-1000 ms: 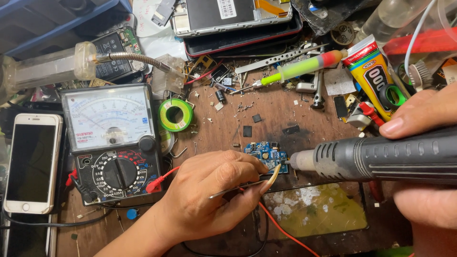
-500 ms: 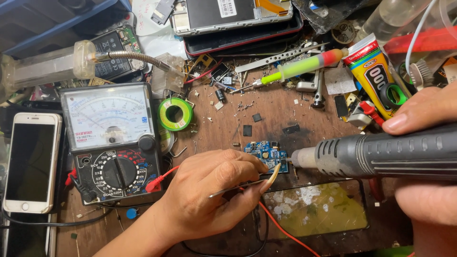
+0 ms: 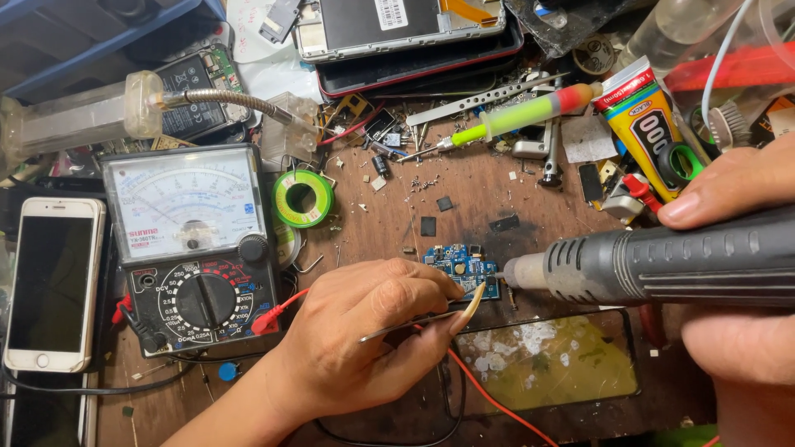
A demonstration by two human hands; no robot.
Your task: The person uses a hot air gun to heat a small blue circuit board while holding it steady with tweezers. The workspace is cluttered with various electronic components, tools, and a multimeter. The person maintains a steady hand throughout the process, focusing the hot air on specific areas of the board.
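While the right hand [image 3: 737, 273] is wrapped tight around the grey hot-air handle [image 3: 662, 265], nozzle just right of the small blue board [image 3: 460, 269] at mid-bench, keep the nozzle level and just off the board. Left hand [image 3: 373, 339] pinches metal tweezers [image 3: 406, 324] closed beside the board's near edge; keep them steady. Tweezer tips are hidden by the fingers, and the handle runs off frame right.

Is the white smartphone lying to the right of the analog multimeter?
No, the white smartphone lies at the left edge of the bench, to the left of the black analog multimeter.
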